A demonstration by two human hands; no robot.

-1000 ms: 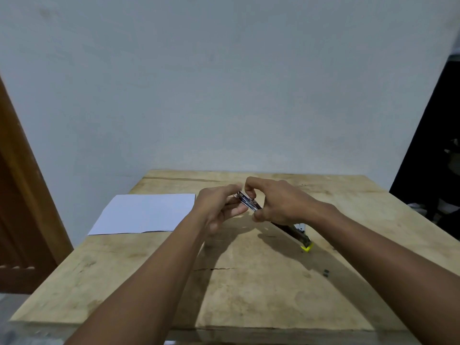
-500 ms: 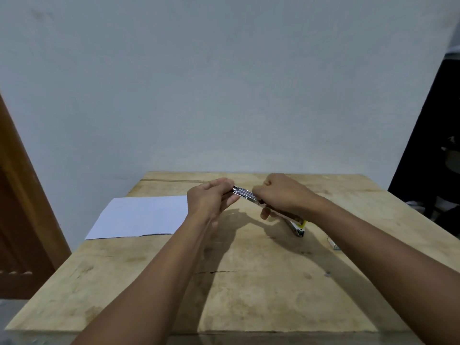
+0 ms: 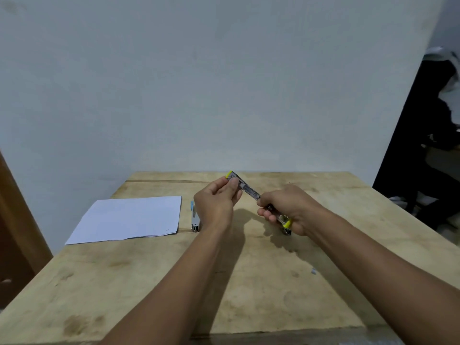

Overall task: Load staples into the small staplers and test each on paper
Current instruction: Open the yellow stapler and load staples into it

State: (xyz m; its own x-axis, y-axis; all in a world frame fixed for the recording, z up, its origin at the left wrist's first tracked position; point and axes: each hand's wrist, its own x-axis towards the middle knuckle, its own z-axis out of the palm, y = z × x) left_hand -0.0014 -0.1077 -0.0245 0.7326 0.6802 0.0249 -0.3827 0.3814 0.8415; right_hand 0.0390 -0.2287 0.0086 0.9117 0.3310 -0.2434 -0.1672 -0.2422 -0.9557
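Change noted: half a second ago both hands sat close together over the yellow-trimmed stapler. They are now drawn apart and the tool is swung open between them. Its upper metal arm slants up and away from the person, and a yellow tip shows at the far end that was not visible before.

Left hand: thumb and fingers pinch the raised arm just below its yellow tip. Right hand: fingers curled round the lower body, whose yellow end and metal nose show below the palm. The stapler is held above the desk, right of centre. Whether its nose touches the wood cannot be told.

Assessment: the magazine appears to be opened for loading. Whether staples already lie in the channel cannot be made out.

Also present: a blue-trimmed stapler lies on the desk just beside the right edge of the paper. It could not be seen in the earlier views. A small pale piece lies on the wood nearer the person; it is too small to identify.

Testing on the paper is judged still outstanding for the held stapler.
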